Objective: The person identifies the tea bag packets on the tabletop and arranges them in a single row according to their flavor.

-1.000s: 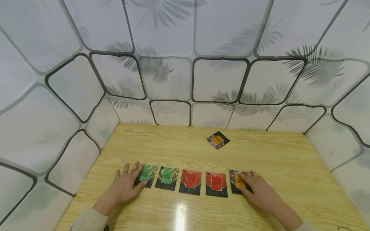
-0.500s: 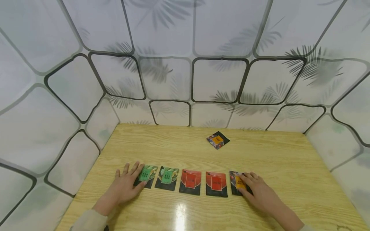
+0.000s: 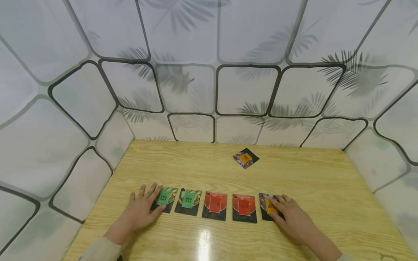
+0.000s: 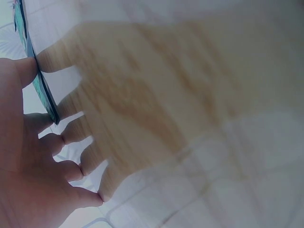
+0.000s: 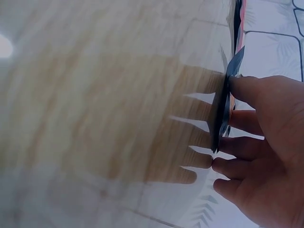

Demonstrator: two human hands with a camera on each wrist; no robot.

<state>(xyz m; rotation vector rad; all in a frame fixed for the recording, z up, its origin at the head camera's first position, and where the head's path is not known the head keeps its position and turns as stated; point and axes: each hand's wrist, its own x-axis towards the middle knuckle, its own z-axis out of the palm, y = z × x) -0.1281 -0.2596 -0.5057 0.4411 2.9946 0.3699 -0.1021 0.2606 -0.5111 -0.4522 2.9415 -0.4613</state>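
In the head view my left hand (image 3: 140,210) lies spread on the table, its thumb and index finger touching the outer green-and-black packet (image 3: 166,198). My right hand (image 3: 295,219) rests its fingertips and thumb on a black packet with an orange label (image 3: 270,206), covering its right part. Between the hands lie another green packet (image 3: 188,201) and two red-and-black ones, the left red packet (image 3: 214,206) and the right red packet (image 3: 244,207). Both wrist views show relaxed fingers against a packet seen edge-on, the dark packet (image 5: 223,109) on the right and the green-edged packet (image 4: 45,95) on the left.
A second orange-labelled black packet (image 3: 246,158) lies askew near the back of the glossy wooden table (image 3: 183,163). Patterned pale walls (image 3: 192,87) enclose the table at the back and both sides.
From the first frame to now, the orange-labelled packet under my right hand has slid very slightly toward me, with the hand. My left hand and the other packets stay in place.
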